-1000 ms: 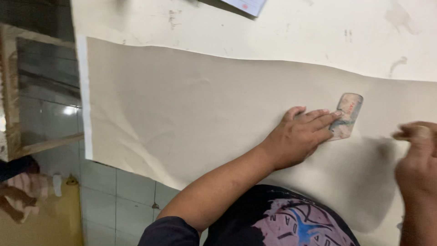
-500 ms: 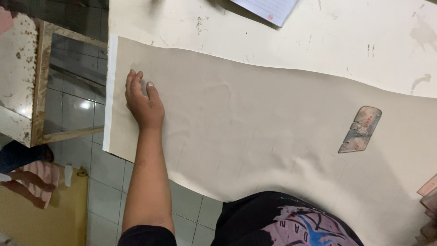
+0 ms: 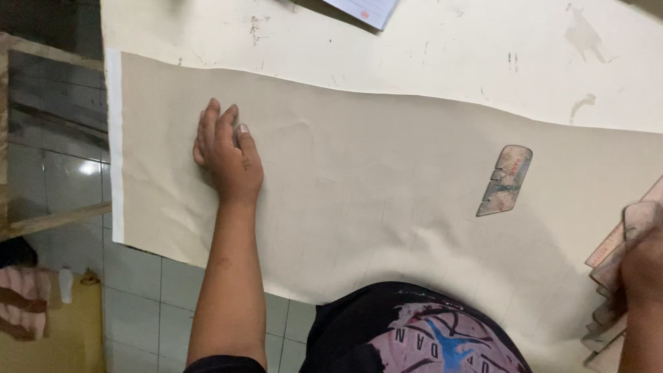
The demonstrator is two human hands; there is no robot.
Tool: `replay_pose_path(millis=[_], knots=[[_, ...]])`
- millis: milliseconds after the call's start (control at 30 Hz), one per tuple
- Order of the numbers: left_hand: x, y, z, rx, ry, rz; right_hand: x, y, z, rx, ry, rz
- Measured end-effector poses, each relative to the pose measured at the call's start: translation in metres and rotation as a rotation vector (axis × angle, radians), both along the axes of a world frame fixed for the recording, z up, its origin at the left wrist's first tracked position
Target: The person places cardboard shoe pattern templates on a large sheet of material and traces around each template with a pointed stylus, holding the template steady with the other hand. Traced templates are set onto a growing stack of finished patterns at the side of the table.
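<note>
Beige cloth (image 3: 387, 200) on a stained cream table (image 3: 449, 48); worn pinkish-grey template (image 3: 505, 181); pale tiled floor (image 3: 131, 290).

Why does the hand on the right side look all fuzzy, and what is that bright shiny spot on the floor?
In the head view, the right hand and the stack of pattern pieces it holds are smeared by motion blur at the frame edge; the left hand flat on the beige fabric is sharp; a lamp glares off the floor tile.
</note>
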State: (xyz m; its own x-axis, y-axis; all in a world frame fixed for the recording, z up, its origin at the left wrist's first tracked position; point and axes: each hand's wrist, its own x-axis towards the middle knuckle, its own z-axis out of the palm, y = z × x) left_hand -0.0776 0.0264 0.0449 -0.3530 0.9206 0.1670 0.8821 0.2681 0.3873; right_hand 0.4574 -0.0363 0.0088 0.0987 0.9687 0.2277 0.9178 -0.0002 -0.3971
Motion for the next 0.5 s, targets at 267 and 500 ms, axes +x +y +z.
replay_pose_path(millis=[267, 500], knots=[[0.050, -0.012, -0.020, -0.024, -0.087, -0.137, 0.007, 0.004, 0.011, 0.057, -0.043, -0.016], [0.070, -0.012, -0.023, -0.059, -0.066, -0.136, 0.010, 0.004, 0.018, 0.146, -0.231, -0.030]])
